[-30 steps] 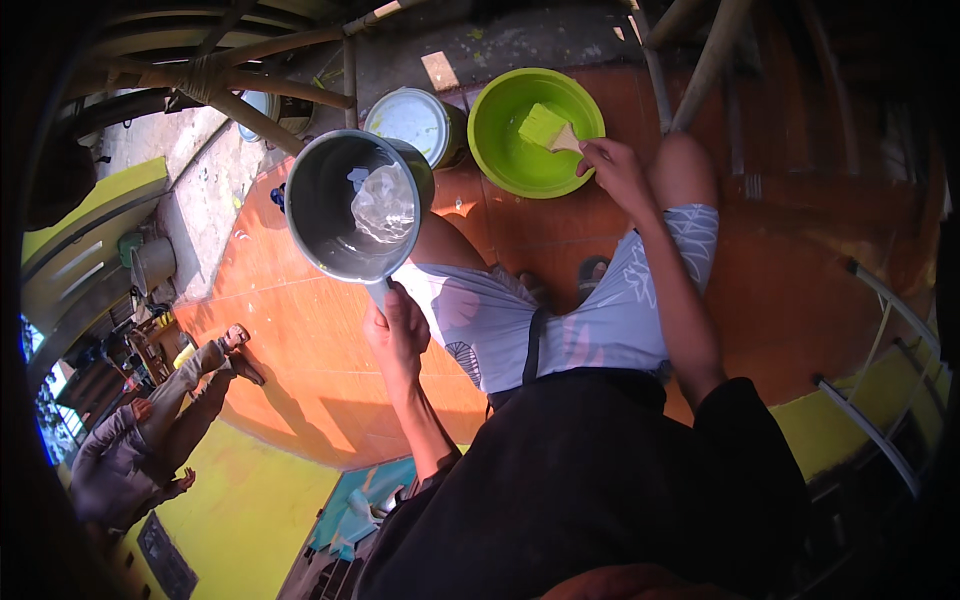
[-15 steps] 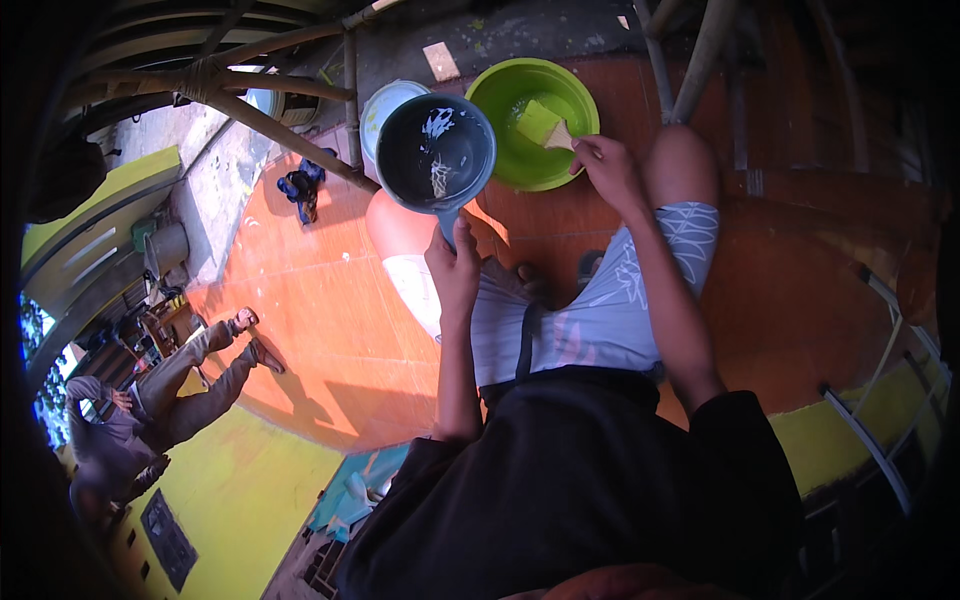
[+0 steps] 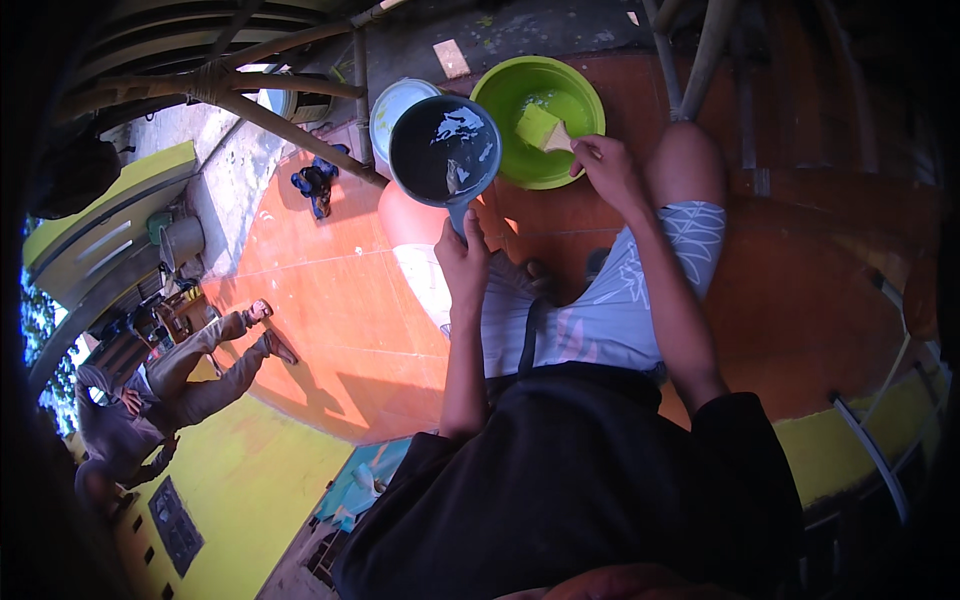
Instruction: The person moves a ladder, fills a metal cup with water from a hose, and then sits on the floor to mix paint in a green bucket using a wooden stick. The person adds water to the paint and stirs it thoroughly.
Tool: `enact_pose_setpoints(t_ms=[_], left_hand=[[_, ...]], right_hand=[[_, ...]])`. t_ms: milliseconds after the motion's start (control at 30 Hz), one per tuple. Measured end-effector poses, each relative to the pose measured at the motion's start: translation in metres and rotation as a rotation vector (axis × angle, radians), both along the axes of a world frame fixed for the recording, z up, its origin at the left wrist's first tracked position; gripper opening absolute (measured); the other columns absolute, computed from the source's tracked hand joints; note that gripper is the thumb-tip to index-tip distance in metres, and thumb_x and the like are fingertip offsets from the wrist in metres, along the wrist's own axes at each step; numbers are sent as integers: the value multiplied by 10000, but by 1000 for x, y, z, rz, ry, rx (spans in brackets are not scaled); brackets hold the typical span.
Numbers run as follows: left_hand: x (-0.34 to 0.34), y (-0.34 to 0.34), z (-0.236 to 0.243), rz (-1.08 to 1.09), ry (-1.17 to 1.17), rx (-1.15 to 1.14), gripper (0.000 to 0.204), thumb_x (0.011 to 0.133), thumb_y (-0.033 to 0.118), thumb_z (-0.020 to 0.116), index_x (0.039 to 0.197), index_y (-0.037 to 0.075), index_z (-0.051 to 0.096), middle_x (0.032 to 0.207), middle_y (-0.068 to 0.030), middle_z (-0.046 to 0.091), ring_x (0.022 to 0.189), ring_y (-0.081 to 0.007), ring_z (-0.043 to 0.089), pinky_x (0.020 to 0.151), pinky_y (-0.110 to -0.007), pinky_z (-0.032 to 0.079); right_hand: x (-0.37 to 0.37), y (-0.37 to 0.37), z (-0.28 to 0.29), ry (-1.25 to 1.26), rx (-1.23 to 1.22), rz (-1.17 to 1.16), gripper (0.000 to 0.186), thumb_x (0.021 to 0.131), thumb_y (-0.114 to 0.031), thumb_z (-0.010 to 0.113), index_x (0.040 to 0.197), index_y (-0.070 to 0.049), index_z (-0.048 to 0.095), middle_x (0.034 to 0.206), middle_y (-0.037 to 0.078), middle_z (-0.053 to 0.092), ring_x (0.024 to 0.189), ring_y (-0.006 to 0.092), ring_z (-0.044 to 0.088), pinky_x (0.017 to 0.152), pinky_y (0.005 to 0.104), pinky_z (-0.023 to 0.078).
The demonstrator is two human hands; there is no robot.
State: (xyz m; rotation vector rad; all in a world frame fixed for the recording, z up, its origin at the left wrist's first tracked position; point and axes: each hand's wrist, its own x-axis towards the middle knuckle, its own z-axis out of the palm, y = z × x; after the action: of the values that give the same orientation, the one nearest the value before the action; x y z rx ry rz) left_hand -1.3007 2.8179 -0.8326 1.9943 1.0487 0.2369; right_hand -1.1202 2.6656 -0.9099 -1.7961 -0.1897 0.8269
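Note:
My left hand [image 3: 463,254] is closed round the handle of a dark grey dipper [image 3: 425,165], held up between my knees. Bright patches, reflections or liquid, show inside its bowl. My right hand [image 3: 606,168] grips a paintbrush [image 3: 557,139] by its pale wooden handle. The brush head, yellow-green, is inside a lime green basin [image 3: 590,85] and looks wet. A small whitish pool lies at the basin's far side. Whether the bristles touch the bottom I cannot tell.
A white bucket [image 3: 388,110] stands behind the dipper, partly hidden. Bamboo poles [image 3: 290,131] cross at the left and back. A dark blue bundle [image 3: 317,183] lies on the orange floor [image 3: 330,260]. Another person [image 3: 165,395] stands at far left, near a yellow wall [image 3: 260,470].
The view has shifted slightly, so most things sit a little further right. The dipper has tilted a little, and its bright patches have changed shape. Both hands keep their holds.

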Motion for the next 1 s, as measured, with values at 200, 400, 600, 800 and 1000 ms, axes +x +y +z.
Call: enact_pose_setpoints(t_ms=[200, 400, 600, 800, 1000], left_hand=[[6, -2, 11, -28, 103, -5, 408, 1005, 336, 482, 972, -55, 594, 682, -145, 615, 633, -185, 606, 575, -327, 446], [9, -4, 13, -39, 88, 69, 356, 1004, 286, 501, 909, -48, 577, 619, -139, 589, 556, -171, 585, 520, -316, 420], [6, -4, 10, -29, 74, 59, 336, 1003, 263, 514, 872, -40, 574, 593, -120, 581, 523, -146, 561, 497, -300, 398], [-2, 12, 2, 13, 10, -30, 382, 1002, 337, 496, 921, -23, 593, 621, -36, 546, 570, -89, 516, 525, -260, 393], [-19, 30, 4, 142, -98, -349, 341, 1009, 346, 510, 870, 38, 557, 560, 34, 439, 481, -26, 375, 439, -213, 293]], right_hand=[[-1, 3, 4, -2, 50, -6, 286, 925, -241, 542, 928, 5, 689, 693, 69, 674, 634, 150, 618, 634, 316, 475], [-1, 4, 2, 5, 39, 20, 280, 928, -228, 532, 926, 5, 688, 689, 73, 664, 620, 141, 599, 622, 308, 463], [0, 5, -1, 33, 66, 15, 292, 956, -219, 557, 1045, 33, 676, 680, 42, 660, 615, 72, 525, 590, 262, 417], [3, 5, -7, 137, 112, 0, 279, 936, -255, 611, 1035, -6, 689, 650, -12, 600, 539, 33, 456, 492, 212, 363], [6, 2, -8, 441, 61, -59, 292, 922, -280, 630, 1069, -31, 671, 603, -71, 440, 491, 0, 364, 425, 177, 267]])
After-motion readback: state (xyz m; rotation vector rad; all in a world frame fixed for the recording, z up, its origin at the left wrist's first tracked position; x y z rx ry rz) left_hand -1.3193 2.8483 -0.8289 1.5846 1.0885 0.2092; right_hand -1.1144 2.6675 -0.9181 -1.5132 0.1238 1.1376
